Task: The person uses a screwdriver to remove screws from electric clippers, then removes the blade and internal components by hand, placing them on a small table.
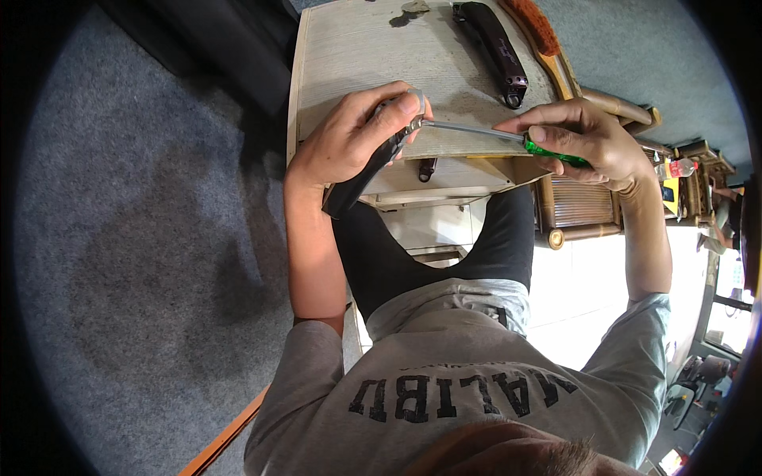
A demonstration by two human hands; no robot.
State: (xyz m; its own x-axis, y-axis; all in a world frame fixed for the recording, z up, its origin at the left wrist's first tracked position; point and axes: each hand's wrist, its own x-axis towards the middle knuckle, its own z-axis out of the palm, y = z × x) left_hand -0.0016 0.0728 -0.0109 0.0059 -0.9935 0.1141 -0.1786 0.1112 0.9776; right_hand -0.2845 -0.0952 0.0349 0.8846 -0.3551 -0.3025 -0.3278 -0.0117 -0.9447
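Note:
My left hand (357, 135) is closed around a black hair clipper (355, 184), its body slanting down toward my lap and its head near my thumb. In my right hand (591, 141) is a screwdriver (474, 129) with a green handle. Its metal shaft points left, and the tip meets the head end of the clipper. Whether it sits in a screw is too small to tell. Beyond my hands, a dark purple hair clipper (494, 49) lies on the light wooden table (349, 55).
A wooden-handled brush (540, 32) with reddish bristles lies along the table's right edge. Below the tabletop, an open drawer (468, 176) holds a small dark object (428, 169). Bamboo furniture (586, 202) and a red-capped bottle (679, 168) stand right. Another person (721, 218) is at the far right.

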